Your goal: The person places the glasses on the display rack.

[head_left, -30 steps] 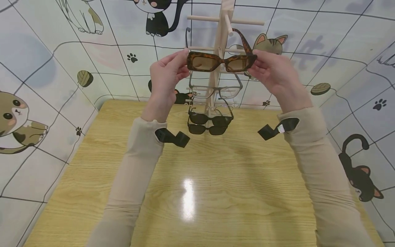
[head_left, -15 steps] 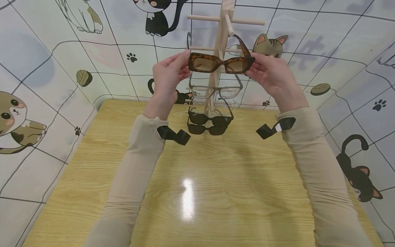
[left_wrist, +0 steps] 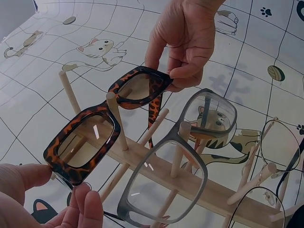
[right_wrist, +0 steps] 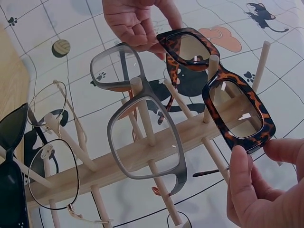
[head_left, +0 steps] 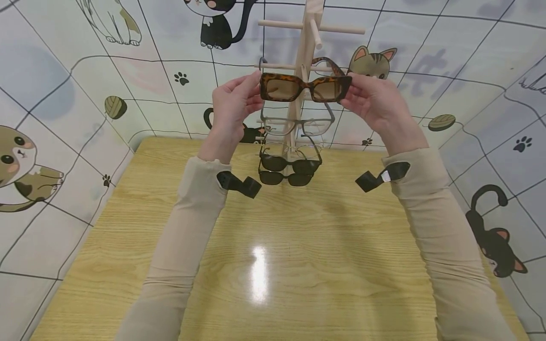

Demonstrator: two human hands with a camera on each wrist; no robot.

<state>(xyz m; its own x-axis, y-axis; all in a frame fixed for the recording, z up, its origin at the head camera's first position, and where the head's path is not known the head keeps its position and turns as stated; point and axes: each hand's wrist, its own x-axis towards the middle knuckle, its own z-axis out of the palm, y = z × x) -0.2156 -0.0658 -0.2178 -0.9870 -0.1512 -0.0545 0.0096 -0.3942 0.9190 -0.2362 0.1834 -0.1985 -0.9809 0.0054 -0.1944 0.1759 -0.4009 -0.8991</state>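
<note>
Tortoiseshell sunglasses (head_left: 306,87) with brown lenses are held level by both hands, one at each end of the frame. My left hand (head_left: 232,102) pinches the left corner between thumb and fingers. At the other corner, my right hand (head_left: 377,102) pinches the hinge area. In the left wrist view, a peg of the wooden display stand (left_wrist: 190,175) stands by the bridge of the sunglasses (left_wrist: 88,142); the right wrist view shows a peg there too. The temples reach back beside the stand's crossbars. Just below on the stand hang grey-framed glasses (head_left: 297,126).
Lower on the stand are thin wire-rimmed glasses (head_left: 309,150) and two dark sunglasses (head_left: 292,164), one below the other. Bare pegs (head_left: 315,34) and a crossbar (head_left: 341,30) project near the stand's top. A wooden table (head_left: 290,265) lies in front, with cat-patterned walls (head_left: 162,85) around.
The sunglasses' temples have come down behind the frame, their tips now near the crossbar level. The frame itself has shifted only slightly, with both hands still gripping its ends.
</note>
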